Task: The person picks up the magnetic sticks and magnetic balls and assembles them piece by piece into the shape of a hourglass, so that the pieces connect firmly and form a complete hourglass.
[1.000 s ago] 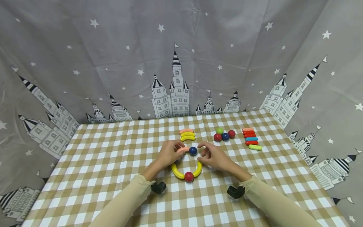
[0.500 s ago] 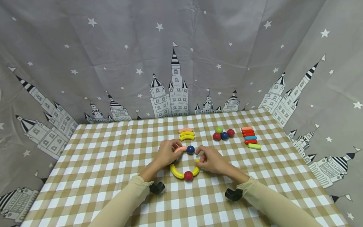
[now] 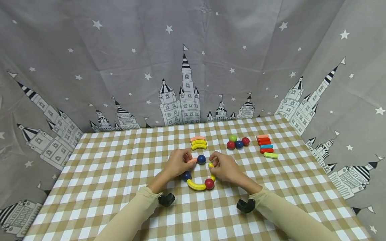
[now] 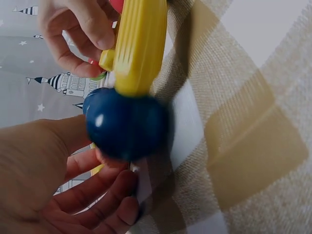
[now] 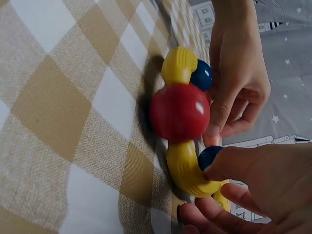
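In the head view a ring of curved sticks and balls lies between my hands. My left hand [image 3: 177,163] pinches a pink curved stick [image 3: 193,160], whose tip meets a dark blue ball [image 3: 201,159]. Below that hand sits a second blue ball [image 3: 186,175], joined to a yellow curved stick [image 3: 196,185]. A red ball [image 3: 209,184] links it to another yellow curved stick [image 5: 187,170]. My right hand [image 3: 227,167] holds this stick near its upper end, fingers partly covering it. A gap shows between that end and the top blue ball.
Behind the ring lie a pink and two yellow curved sticks [image 3: 198,142]. To the right are a cluster of balls [image 3: 239,144] and a row of short straight sticks [image 3: 266,146]. A checked cloth [image 3: 114,187] covers the table; a grey curtain [image 3: 120,50] hangs behind.
My right hand has taken hold of the right yellow stick. The red ball and both lower yellow sticks have swung to the right, and the lower left blue ball has come into fuller view.
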`<state>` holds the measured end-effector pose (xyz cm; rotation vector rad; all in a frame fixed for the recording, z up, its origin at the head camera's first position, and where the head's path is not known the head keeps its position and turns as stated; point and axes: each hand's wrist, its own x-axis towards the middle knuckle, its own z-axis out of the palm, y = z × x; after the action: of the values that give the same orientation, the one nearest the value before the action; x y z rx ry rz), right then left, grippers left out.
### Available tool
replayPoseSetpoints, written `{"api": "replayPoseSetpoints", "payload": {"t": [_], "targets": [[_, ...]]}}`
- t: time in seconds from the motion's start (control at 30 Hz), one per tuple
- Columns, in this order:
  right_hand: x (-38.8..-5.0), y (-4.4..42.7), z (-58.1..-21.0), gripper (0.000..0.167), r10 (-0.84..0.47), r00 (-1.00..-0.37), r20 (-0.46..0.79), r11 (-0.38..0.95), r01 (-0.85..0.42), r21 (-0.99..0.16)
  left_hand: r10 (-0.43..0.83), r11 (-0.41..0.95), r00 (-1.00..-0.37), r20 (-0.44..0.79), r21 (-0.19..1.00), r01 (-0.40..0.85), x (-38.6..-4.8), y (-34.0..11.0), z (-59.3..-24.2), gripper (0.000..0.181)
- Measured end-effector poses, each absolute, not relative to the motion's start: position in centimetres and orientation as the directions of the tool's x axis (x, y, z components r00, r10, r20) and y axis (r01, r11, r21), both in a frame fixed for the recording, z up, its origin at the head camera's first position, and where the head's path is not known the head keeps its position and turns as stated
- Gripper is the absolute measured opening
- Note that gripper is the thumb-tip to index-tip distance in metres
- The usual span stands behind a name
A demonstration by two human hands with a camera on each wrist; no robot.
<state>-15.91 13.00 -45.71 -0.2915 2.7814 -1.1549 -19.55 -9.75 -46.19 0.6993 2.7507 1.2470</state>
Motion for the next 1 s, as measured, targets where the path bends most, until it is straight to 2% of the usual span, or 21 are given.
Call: {"api": "replayPoseSetpoints", "payload": {"t": [0.27,0.43,0.63,1.0], "targets": [[-16.4,12.9,-45.6,0.027,-0.164,-0.986,-0.043,0.711,-0.088,-0.697,0.431,0.629,-0.898,0.091,0.683,0.371,-19.6,-9.2,-46.0,0.024],[-16.5,13.0,-45.7,0.024,-0.187,-0.982,-0.001,0.693,-0.131,-0.709,0.413,0.659,-0.909,0.064,0.667,0.347,-19.8,-8.3,-46.3,0.039],[-16.7,12.9,-46.2,0.021,-0.205,-0.978,0.048,0.684,-0.178,-0.707,0.406,0.653,-0.909,0.096,0.665,0.362,-19.8,-7.6,-46.4,0.029],[-17.7,12.9,-46.0,0.018,-0.269,-0.959,0.086,0.684,-0.253,-0.684,0.414,0.626,-0.902,0.122,0.681,0.379,-19.7,-7.7,-46.3,0.025]]}}
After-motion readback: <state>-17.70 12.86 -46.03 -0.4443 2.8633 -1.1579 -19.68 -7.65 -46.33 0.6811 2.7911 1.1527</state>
